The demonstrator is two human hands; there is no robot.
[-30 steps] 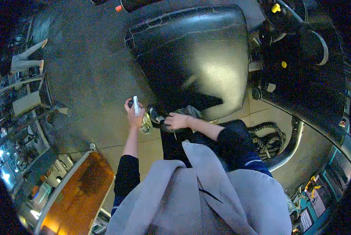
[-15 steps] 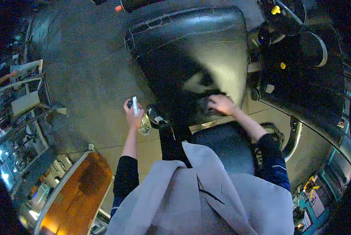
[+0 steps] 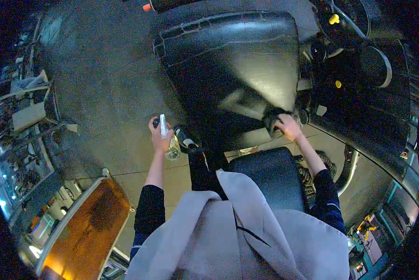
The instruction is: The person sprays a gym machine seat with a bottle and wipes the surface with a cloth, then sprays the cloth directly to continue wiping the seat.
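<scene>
My left hand (image 3: 161, 141) is closed around a spray bottle (image 3: 173, 150) with a white trigger head and pale yellowish liquid inside, held over the floor left of a big black padded bench (image 3: 195, 86). The bench's covering is creased and cracked along its far edge, and light streaks cross its surface. At its near right corner, my right hand (image 3: 291, 127) grips a dark cloth (image 3: 272, 122) pressed against the padding. Part of the cloth is hidden under my fingers.
A smaller black pad (image 3: 265, 175) lies just in front of me. At lower left stands an orange-brown panel (image 3: 90, 226) with a pale metal rim. Machine parts with yellow knobs (image 3: 338, 84) are at the right, and a shoe (image 3: 185, 139) shows beside the bench.
My right hand has slid right with the cloth, toward the bench's near right corner. My left hand and the spray bottle have stayed nearly in place.
</scene>
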